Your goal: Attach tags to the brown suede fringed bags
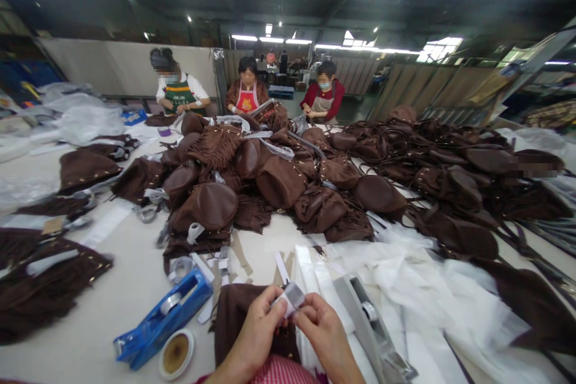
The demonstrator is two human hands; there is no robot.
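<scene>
- The slip [288,299], a small white and grey piece, is up between the two hands, above the near edge of the table [256,243], apparently raised so the fingers can work it from both sides.
- The left hand [261,327] pinches it between thumb and finger, the thumb lying along its white part, which probably steadies it.
- The right hand [324,327] has its fingertips bunched at the slip's grey end; I cannot tell whether they pinch it or only press against it.
- Below the hands lies a brown bag [230,315], flat and close to the body, a handy spot for work at the lap.
- The blue dispenser [166,315] sits to the left and the grey dispenser [371,324] to the right, likely so that tape is within reach of either hand.
- A round tin [177,355] rests just beside the blue one.
- White sheets [396,279] spread out at the right, while a heap [281,180] of bags fills the middle, seemingly pushed back to leave working room in front.
</scene>
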